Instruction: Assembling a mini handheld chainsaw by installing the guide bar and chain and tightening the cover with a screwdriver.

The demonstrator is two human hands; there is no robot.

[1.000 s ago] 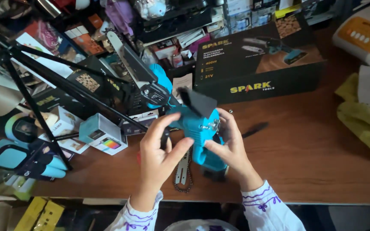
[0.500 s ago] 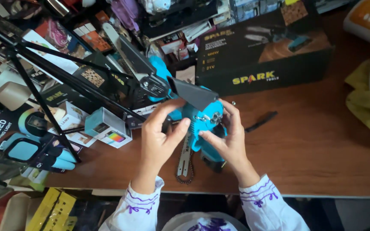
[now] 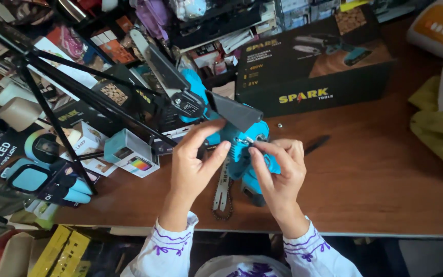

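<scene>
Holding: both hands are gripping a blue mini chainsaw (image 3: 244,154) at the centre of the frame, above the wooden table (image 3: 375,169).
Left hand: the left hand (image 3: 193,164) is curling round the saw body from the left, fingers spread and pressing on its side, thumb reaching up toward the dark guard (image 3: 234,110).
Right hand: the right hand (image 3: 278,172) is pinching a small silvery part (image 3: 247,139) against the saw body between thumb and forefinger; what kind of part it is cannot be told.
Saw position: the tool is tilting, its bar (image 3: 152,56) pointing toward the upper left of the frame.
Loose chain: a saw chain (image 3: 222,192) is lying on the table just below the hands.
Box: a dark cardboard box (image 3: 308,66) is standing at upper centre, behind the saw.
Stand: black tripod legs (image 3: 67,82) are crossing the left of the frame.
Cloth: a yellow-green cloth (image 3: 437,128) is lying at the right edge.
</scene>
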